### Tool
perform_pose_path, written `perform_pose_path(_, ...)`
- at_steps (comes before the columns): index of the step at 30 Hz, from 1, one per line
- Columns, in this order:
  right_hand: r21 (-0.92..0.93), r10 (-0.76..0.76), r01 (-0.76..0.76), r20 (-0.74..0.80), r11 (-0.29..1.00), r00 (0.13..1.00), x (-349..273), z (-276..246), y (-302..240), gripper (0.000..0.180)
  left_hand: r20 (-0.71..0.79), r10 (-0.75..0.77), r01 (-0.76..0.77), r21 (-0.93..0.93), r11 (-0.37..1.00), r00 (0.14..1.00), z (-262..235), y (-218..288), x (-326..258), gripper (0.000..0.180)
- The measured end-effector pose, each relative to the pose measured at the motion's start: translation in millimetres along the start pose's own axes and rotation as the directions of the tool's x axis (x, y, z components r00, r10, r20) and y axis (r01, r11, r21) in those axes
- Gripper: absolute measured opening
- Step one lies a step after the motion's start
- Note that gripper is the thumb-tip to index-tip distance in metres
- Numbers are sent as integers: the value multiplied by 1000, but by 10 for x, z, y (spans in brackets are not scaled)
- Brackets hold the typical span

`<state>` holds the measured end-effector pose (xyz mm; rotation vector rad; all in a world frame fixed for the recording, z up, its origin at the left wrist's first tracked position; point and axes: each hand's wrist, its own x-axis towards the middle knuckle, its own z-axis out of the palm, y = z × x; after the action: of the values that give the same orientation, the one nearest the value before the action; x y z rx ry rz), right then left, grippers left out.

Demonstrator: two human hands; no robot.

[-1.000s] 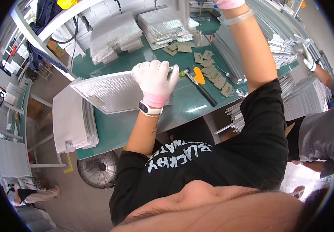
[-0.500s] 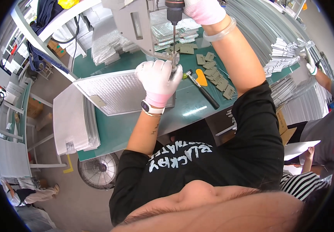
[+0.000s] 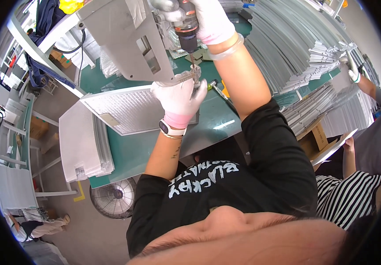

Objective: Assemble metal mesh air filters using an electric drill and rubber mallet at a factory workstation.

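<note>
Right hand [image 3: 213,21] high; left hand [image 3: 177,99] lower

1. Fan [image 3: 114,199], round, wire-caged, low on my left.
2. Floor marking [image 3: 82,192], yellow, angled, near the fan.
3. Cardboard box [image 3: 319,136], open, on my right.
4. Co-worker [image 3: 348,198], black-and-white striped garment, near that box.

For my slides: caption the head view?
White gloved left hand holds silver textured panel; right hand grips dark power driver.

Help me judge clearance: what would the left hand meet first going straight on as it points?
Probably the grey tool housing; its lower end overlaps the left hand here, though depth is unclear.
</note>
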<state>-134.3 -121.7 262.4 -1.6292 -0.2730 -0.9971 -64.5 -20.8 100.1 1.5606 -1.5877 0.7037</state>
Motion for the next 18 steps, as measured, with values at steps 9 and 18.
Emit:
perform_pose_path(9, 636, 168, -265, 211, 724, 963, -41, 122, 129, 39, -70, 7, -18, -171, 985, 998, -8, 33, -108, 22)
perform_pose_path(18, 745, 135, -302, 277, 595, 951, -125, 76, 263, 39, -79, 46, -64, -243, 968, 996, -48, 12, -122, 23)
